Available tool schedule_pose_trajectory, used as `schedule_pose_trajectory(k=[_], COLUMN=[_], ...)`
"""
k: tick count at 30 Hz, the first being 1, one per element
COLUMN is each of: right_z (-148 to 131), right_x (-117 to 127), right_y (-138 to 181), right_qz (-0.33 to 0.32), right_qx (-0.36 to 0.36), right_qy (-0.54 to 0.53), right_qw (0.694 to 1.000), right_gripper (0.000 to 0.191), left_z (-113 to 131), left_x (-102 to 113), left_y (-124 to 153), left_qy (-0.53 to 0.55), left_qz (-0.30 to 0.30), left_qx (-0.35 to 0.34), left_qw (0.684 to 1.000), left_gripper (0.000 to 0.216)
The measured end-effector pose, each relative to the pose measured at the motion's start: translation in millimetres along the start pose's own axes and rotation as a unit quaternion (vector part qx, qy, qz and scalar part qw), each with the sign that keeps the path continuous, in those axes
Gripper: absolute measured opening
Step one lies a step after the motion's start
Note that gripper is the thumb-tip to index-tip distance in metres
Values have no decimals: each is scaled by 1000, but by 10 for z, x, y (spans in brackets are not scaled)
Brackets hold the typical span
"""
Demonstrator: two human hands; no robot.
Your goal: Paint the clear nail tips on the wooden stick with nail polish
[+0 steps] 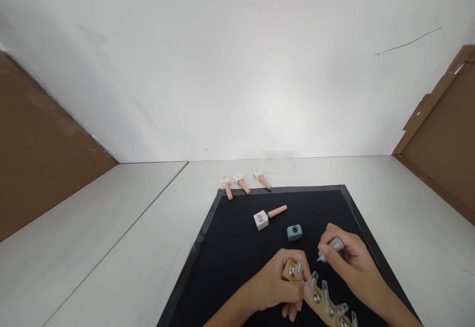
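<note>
Apparently mid-painting, the left hand [287,282] grips the wooden nail-tip stand [310,307] toward the black mat's [230,253] right edge; the right hand [349,257] pinches a grey-handled brush [336,244], which probably must meet a tip [325,291] next.

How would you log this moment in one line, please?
left hand: holds wooden stand with clear nail tips | right hand: holds grey brush | black mat: uncapped green bottle, white bottle with pink cap

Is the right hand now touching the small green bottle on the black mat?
Apart. The head view shows a strip of black mat between the right hand and the green bottle.
</note>
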State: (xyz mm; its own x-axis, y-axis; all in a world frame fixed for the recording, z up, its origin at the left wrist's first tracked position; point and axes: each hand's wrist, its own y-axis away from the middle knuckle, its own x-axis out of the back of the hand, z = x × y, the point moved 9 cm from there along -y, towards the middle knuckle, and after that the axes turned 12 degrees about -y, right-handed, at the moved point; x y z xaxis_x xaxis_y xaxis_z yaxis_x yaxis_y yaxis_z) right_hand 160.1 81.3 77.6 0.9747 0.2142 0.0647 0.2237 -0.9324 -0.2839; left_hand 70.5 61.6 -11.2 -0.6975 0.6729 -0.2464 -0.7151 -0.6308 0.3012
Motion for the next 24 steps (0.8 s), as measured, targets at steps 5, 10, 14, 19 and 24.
schedule_pose_trajectory(k=[5, 10, 14, 19, 24], right_z=[-19, -39, 25, -28, -14], right_x=[36, -124, 13, -46, -189], right_y=[10, 17, -3, -11, 23], right_qz=[14, -57, 15, -13, -78], right_qx=[27, 8, -12, 16, -19], right_qy=[-69, -81, -30, -111, -114], right_qw=[997, 995, 999, 994, 990], right_gripper=[36, 41, 41, 40, 42], left_z=[-33, -25, -42, -4, 20], left_x=[26, 14, 18, 36, 15], left_y=[20, -25, -9, 29, -15], left_qy=[-7, 8, 3, -13, -15], left_qz=[3, -5, -1, 9, 6], left_qx=[3, -2, -1, 8, 16], left_qw=[1000, 1000, 1000, 1000, 1000], left_gripper=[24, 21, 19, 15, 14])
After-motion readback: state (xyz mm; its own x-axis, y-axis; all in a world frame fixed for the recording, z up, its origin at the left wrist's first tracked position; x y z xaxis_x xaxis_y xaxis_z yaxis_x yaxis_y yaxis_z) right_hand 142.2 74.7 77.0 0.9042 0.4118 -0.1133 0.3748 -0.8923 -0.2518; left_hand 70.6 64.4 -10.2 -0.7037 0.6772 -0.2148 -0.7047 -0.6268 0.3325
